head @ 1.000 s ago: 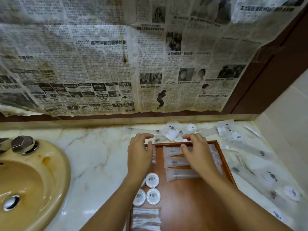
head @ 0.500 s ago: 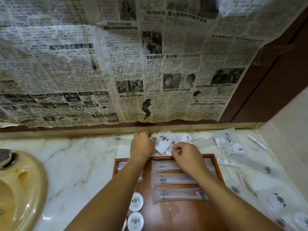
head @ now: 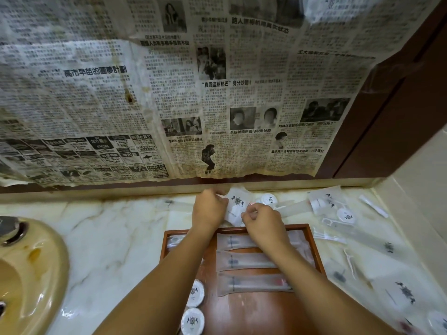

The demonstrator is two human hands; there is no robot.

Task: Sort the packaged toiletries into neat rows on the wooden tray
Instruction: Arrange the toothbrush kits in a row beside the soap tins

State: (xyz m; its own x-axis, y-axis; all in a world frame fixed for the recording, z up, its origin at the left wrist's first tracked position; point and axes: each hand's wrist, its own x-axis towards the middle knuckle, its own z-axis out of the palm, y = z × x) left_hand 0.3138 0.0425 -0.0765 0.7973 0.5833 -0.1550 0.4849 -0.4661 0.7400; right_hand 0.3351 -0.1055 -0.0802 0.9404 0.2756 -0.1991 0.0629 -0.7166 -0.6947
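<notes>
A wooden tray lies on the marble counter below my arms. Three long frosted packets lie in a row across it, and two round white soaps sit at its left side. Both hands are beyond the tray's far edge. My left hand and my right hand each pinch an edge of a white sachet with a dark emblem, held between them near the wall.
More packets, a round soap, floss picks and sachets are scattered over the counter to the right. A beige sink with a tap sits at the left. Newspaper covers the wall behind.
Both hands left the tray's packets and moved forward to the counter behind it, where they took hold of the white sachet. The view shifted right and closer.
</notes>
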